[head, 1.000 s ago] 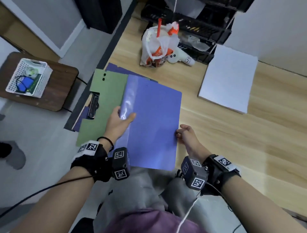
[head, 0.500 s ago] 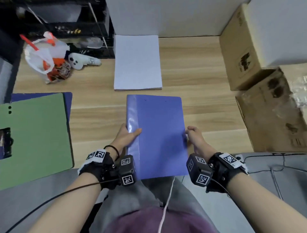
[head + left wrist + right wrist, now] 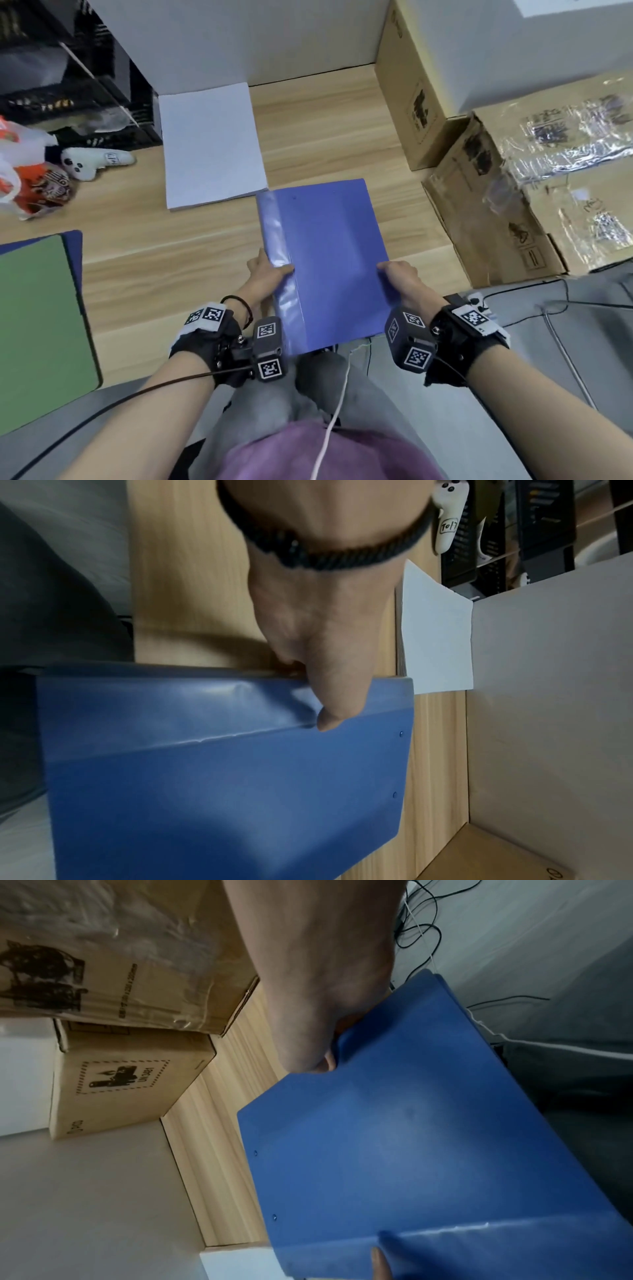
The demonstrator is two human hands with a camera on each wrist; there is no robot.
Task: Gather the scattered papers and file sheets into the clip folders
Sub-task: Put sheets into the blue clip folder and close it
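A closed blue clip folder (image 3: 329,260) hangs over the table's near edge, held by both hands. My left hand (image 3: 269,274) pinches its glossy spine side, thumb on top (image 3: 329,718), fingers underneath. My right hand (image 3: 397,277) grips the opposite edge (image 3: 308,1053). A stack of white paper (image 3: 210,144) lies flat just beyond the folder's far left corner. A green folder (image 3: 37,318) lies on top of a darker blue one (image 3: 76,253) at the left edge of the table.
Two cardboard boxes (image 3: 534,192) stand close on the right. A white wall panel (image 3: 239,37) closes the back. A plastic bag with a cup (image 3: 30,178), a white controller (image 3: 92,162) and black trays (image 3: 61,92) crowd the far left.
The view has swung from the left pile to the right. Both hands carried the blue folder off the green one to the table's middle, just before the paper stack.
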